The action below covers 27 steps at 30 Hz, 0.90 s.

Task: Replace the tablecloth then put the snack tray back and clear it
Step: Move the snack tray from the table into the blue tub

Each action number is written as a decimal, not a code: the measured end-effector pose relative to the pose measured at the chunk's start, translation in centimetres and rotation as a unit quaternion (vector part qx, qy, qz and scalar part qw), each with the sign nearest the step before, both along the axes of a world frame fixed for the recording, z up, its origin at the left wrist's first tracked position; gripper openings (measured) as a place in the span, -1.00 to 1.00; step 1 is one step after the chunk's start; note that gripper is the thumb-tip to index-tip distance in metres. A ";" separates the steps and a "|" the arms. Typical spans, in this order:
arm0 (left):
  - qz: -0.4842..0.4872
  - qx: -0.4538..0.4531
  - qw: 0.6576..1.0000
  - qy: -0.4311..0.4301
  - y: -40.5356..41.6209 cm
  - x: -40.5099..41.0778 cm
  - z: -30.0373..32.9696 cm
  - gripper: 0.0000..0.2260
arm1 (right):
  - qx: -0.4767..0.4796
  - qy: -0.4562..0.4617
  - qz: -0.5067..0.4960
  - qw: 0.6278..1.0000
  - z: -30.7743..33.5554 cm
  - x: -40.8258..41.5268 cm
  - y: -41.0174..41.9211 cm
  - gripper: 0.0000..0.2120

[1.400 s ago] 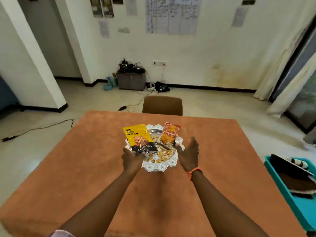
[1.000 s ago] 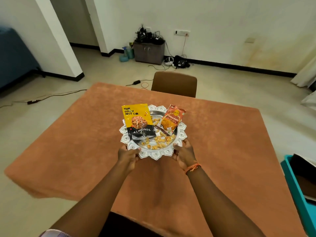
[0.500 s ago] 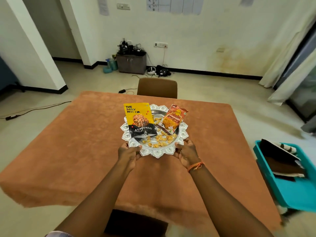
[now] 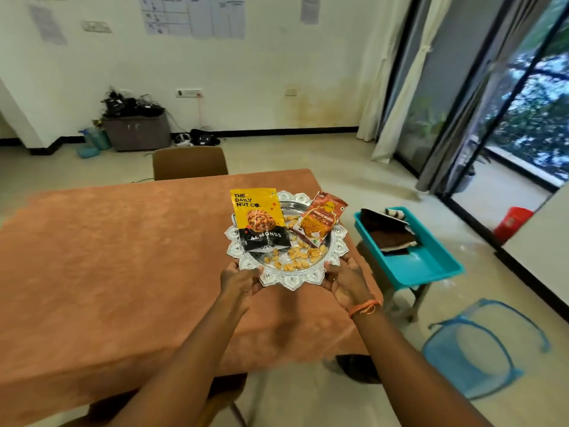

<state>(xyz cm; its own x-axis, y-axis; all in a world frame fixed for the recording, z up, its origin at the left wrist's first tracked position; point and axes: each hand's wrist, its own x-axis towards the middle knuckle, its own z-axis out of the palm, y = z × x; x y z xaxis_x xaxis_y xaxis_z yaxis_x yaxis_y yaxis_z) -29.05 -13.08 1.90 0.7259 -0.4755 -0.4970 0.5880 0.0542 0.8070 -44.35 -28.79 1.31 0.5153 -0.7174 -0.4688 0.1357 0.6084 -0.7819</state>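
I hold a silver snack tray point(image 4: 295, 280) with a scalloped rim above the right part of the table. My left hand point(image 4: 238, 280) grips its near left rim and my right hand point(image 4: 345, 282) grips its near right rim. On the tray lie a yellow and black almond packet point(image 4: 260, 218), an orange snack packet point(image 4: 321, 218) and several loose nut shells point(image 4: 297, 257). An orange-brown tablecloth point(image 4: 123, 257) covers the table.
A teal bin point(image 4: 431, 268) with folded dark cloths stands on a stool right of the table. A blue wire basket point(image 4: 480, 343) lies on the floor at the right. A brown chair point(image 4: 190, 163) stands at the table's far side, another below the near edge. Glass doors at right.
I lifted the tray off the middle of the table and carried it to the right, toward the teal bin. My view has swung right with it.
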 end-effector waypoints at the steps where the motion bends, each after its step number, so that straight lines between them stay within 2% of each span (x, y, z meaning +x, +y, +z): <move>1: -0.012 -0.001 1.000 -0.001 -1.2 -1.3 0.0 -0.68 | -0.001 0.001 -0.011 1.000 -0.2 -1.6 -0.9 -0.52; 7: -0.081 0.010 0.997 -0.007 -11.1 -10.2 -0.8 -0.69 | 0.010 0.009 -0.091 0.996 -1.3 -12.4 -8.7 -0.51; 12: -0.122 0.018 0.992 -0.003 -19.9 -17.6 -2.2 -0.65 | 0.019 0.021 -0.123 0.992 -1.9 -20.8 -16.5 -0.70; 16: -0.150 0.031 0.988 0.013 -25.9 -21.4 -3.6 -0.63 | 0.040 0.091 -0.148 0.984 -3.6 -25.4 -22.3 -0.49; 20: -0.165 0.040 0.985 0.016 -31.3 -23.5 -5.0 -0.59 | 0.044 0.135 -0.139 0.980 -4.7 -27.9 -27.1 -0.63; 23: -0.193 0.034 0.980 0.035 -36.3 -24.7 -6.4 -0.64 | 0.039 0.140 -0.139 0.980 -6.3 -29.3 -31.6 -0.83; 25: -0.204 0.030 0.977 0.050 -39.8 -25.1 -7.9 -0.61 | 0.048 0.160 -0.148 0.975 -8.0 -30.1 -34.8 -0.80; 27: -0.217 0.028 0.973 0.066 -43.2 -25.1 -9.2 -0.55 | 0.048 0.176 -0.154 0.971 -9.4 -30.4 -37.9 -0.62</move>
